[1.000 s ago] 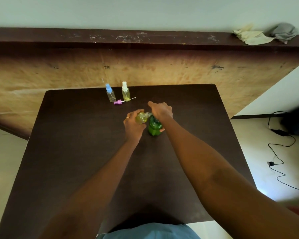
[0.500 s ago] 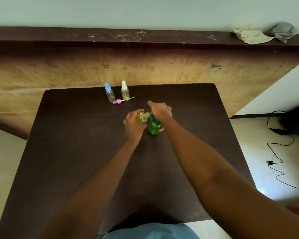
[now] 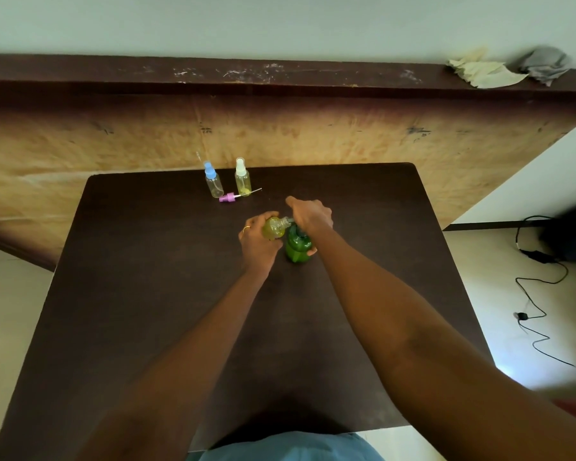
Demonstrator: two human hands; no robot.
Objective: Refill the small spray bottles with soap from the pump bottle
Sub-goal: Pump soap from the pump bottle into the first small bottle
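Note:
A green pump bottle [image 3: 297, 246] stands upright in the middle of the dark table [image 3: 147, 294]. My right hand [image 3: 311, 215] rests on top of its pump head, thumb against the bottle's side. My left hand [image 3: 257, 242] grips a small open spray bottle [image 3: 274, 227] with yellowish liquid, tilted so its mouth meets the pump spout. Near the far edge stand a blue-capped small bottle [image 3: 213, 181] and a white-capped one [image 3: 242, 178] holding some yellow liquid. A loose pink spray cap [image 3: 228, 197] with its tube lies in front of them.
A brown wooden panel [image 3: 313, 134] rises behind the table, with cloths [image 3: 489, 73] on its top ledge at the right. Cables [image 3: 539, 314] trail on the floor to the right of the table.
Hardly anything differs: both hands stay at the pump bottle and the small bottle, holding the same pose.

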